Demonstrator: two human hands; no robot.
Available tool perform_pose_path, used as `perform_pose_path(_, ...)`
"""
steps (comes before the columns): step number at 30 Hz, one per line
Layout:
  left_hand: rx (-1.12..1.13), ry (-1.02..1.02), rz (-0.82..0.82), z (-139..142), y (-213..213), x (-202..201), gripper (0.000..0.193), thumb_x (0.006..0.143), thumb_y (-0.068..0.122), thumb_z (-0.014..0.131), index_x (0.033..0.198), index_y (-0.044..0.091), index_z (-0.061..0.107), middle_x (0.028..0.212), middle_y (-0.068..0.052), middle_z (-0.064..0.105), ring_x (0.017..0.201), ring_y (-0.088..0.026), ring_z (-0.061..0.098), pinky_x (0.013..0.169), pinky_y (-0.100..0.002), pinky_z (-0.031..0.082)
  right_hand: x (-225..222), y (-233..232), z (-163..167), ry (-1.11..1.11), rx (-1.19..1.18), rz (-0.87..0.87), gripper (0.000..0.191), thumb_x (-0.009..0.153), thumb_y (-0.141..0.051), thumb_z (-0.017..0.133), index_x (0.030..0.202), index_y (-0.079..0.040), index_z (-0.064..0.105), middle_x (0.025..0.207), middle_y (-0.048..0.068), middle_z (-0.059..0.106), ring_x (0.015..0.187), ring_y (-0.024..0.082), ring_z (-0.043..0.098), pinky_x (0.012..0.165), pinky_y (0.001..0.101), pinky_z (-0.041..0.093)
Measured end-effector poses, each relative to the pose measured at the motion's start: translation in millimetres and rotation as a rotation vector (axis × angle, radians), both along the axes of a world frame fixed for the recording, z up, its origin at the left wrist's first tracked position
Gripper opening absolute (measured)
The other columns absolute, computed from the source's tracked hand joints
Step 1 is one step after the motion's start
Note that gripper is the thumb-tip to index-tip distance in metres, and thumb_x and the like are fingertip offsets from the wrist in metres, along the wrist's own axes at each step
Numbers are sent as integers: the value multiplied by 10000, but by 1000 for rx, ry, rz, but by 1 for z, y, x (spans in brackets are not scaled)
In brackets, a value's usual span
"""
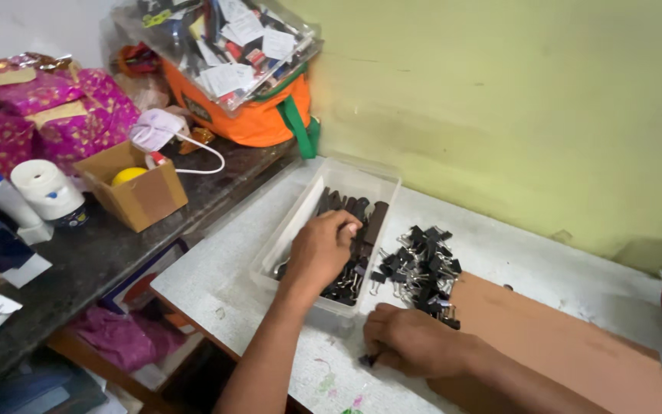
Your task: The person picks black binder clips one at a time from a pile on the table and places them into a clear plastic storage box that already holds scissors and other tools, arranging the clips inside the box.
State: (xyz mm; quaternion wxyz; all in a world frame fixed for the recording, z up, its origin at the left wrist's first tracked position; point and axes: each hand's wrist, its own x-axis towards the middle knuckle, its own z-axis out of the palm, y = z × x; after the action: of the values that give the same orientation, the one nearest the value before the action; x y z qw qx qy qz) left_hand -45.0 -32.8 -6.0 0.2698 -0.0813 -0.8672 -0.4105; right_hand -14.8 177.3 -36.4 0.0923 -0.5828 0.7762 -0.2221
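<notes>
Binder clips (421,270) lie in a loose black heap on your desk (231,287), at about the middle of the view, just to the 3 o'clock side of the clear plastic tray (381,184). More black clips fill the tray in rows along its length. Your left hand (322,247) is down inside that tray, fingers curled over the clips at its centre; whether it pinches one cannot be told, since the fingertips are tucked out of sight. Your right hand (411,340) rests low on the desk at 6 o'clock from the heap, knuckles up, fingers bent together and pressed down on a small dark piece at its 9 o'clock edge. A brown cardboard sheet (561,341) lies flat at 3 o'clock from that hand, its near corner touching the heap. Beyond the tray, at 11 o'clock, an orange bag (258,119) stands on the dark counter (86,257) against the green wall, topped by a clear case of papers. At 9 o'clock on that counter sit an open cardboard box (143,195) with a yellow ball in it, a white roll (46,188) and pink wrapped bundles (55,107).
</notes>
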Motion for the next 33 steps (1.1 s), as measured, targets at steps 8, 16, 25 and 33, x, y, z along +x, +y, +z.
perform_pose_path(8, 43, -70, 26, -5, -4, -6, 145, 972, 183, 616, 997, 102, 733, 959, -123, 763, 938, -361, 714, 800, -461, 548, -44, -5, 72, -77, -124, -362, 130, 829, -19, 718, 945, -68, 747, 882, 68, 786, 824, 201, 760, 728, 327, 605)
perform_pose_path(16, -15, -107, 239, -14, -6, -16, 189, 962, 159, 596, 1108, 114, 707, 975, -172, 751, 938, -392, 711, 809, -506, 542, -117, -59, 76, 49, 162, -188, 223, 753, 71, 651, 907, -34, 773, 880, 108, 792, 865, 228, 750, 773, 365, 574)
perform_pose_path(25, -120, -162, 201, -26, -7, -20, 210, 953, 152, 574, 1092, 85, 718, 983, -221, 739, 968, -422, 699, 841, -530, 532, -119, -84, 41, -26, 529, -201, 180, 756, -200, 760, 778, -21, 762, 725, 171, 727, 689, 278, 697, 674, 413, 518)
perform_pose_path(33, -141, -250, 215, -14, -7, -11, 217, 943, 167, 596, 1114, 109, 715, 1026, -204, 732, 999, -430, 680, 857, -532, 516, -99, -86, 44, 234, 446, -408, 212, 812, -206, 741, 763, 1, 739, 817, 204, 703, 828, 363, 683, 752, 452, 535)
